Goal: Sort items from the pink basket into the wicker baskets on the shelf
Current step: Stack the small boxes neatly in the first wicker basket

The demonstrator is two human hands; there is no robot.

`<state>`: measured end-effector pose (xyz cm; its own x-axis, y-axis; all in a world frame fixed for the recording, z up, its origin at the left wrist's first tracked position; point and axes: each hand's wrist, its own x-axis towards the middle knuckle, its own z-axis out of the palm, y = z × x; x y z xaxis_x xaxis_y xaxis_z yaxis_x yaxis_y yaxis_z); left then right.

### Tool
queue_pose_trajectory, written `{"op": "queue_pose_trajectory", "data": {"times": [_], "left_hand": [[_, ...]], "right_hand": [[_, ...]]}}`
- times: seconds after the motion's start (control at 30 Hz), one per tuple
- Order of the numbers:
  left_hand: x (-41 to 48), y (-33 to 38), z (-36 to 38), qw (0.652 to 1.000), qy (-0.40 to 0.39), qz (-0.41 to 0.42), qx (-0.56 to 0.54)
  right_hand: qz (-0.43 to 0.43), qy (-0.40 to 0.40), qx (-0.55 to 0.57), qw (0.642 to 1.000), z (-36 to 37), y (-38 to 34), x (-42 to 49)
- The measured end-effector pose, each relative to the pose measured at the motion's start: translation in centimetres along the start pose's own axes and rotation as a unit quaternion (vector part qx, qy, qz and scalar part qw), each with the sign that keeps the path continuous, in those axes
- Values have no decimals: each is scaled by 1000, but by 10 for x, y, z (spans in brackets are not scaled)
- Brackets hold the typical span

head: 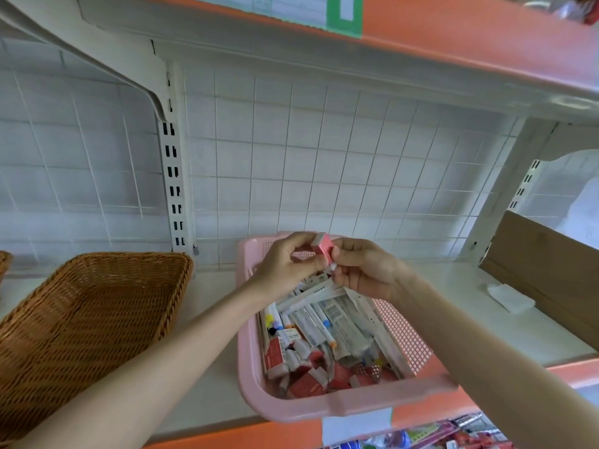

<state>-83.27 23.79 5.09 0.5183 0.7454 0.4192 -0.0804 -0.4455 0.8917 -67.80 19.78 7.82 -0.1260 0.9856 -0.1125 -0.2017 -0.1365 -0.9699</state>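
Observation:
The pink basket [340, 408] stands on the shelf in front of me, holding several red-and-white small boxes, white tubes and paper packets. Above its far end, my left hand [285, 265] and my right hand [363, 270] meet around a small pink-red box [321, 245]. My left fingers curl round the box from the left. My right fingertips pinch its right side, along with a small white piece below it. An empty brown wicker basket [87, 322] lies tilted on the shelf to the left.
The edge of a second wicker basket [4, 262] shows at far left. A brown cardboard box [544, 270] and a white folded cloth [510, 298] lie on the shelf at right. A wire grid backs the shelf; an orange-edged shelf hangs overhead. Packaged goods fill the lower shelf.

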Motion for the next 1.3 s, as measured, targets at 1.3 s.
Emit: {"op": "queue_pose_trajectory", "data": {"times": [1.3], "left_hand": [[82,-57,17,894,-161,-150,390]], "right_hand": [[-74,291,-536,789,-43,36,-35]]}}
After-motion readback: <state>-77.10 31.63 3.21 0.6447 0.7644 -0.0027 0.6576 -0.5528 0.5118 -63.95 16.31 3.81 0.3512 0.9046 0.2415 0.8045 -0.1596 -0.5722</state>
